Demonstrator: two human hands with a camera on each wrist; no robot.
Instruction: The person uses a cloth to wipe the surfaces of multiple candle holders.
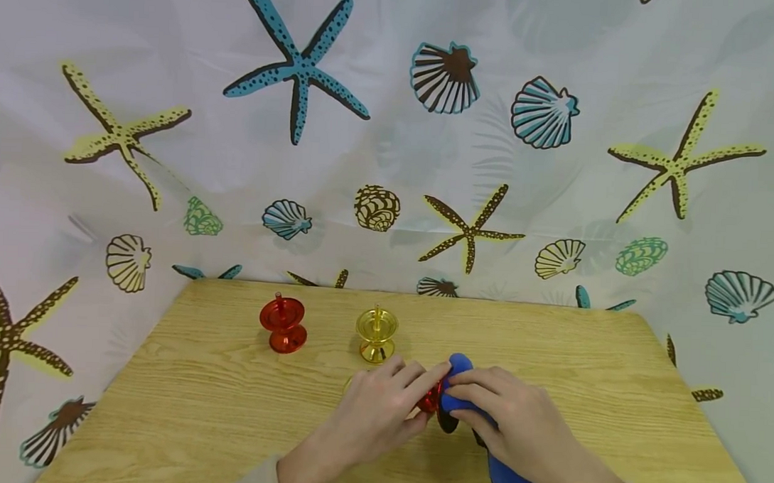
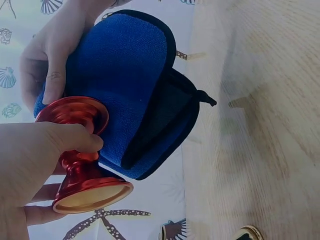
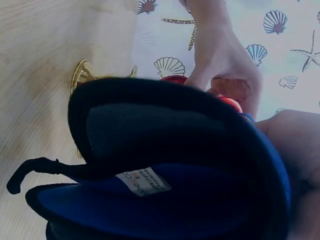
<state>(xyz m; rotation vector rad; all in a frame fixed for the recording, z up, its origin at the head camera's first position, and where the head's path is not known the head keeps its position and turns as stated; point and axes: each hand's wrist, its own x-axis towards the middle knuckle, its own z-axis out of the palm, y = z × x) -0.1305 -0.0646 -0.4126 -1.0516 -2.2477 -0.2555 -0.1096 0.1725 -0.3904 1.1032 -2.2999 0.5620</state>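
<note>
"What sits nearest, at the bottom of the frame?"

"The blue cloth (image 1: 509,477), black-edged, hanging at lower right of centre from the right hand (image 1: 524,417). The fingers there are bent over it, pinching a fold. In the right wrist view it gapes like a pouch, with a white label (image 3: 145,181) inside and a black loop (image 3: 34,171) at its edge."

"And the other hand?"

"The left hand (image 1: 378,405) is just left of it, curled round the narrow middle of the red stand (image 2: 82,155), thumb across the stem. The stand is in the lower middle of the head view, between the two hands, tipped on its side and off the table (image 1: 227,421)."

"So which step is this?"

"Wiping, I'd judge: one flared end is against the cloth. How much has been wiped I can't tell."

"What does the next move call for?"

"A steady left grip, I think, while the right hand draws the cloth round the rim; then turning the stand to reach its other end."

"Anything farther off?"

"A gold rim (image 2: 255,231) is cut off at the bottom of the left wrist view. In the head view, a gold stand (image 1: 377,333) is upright near the middle, and a second red stand (image 1: 284,323) is upright left of it, well apart from the hands. Behind everything hangs a curtain (image 1: 364,162) printed with shells and starfish."
</note>
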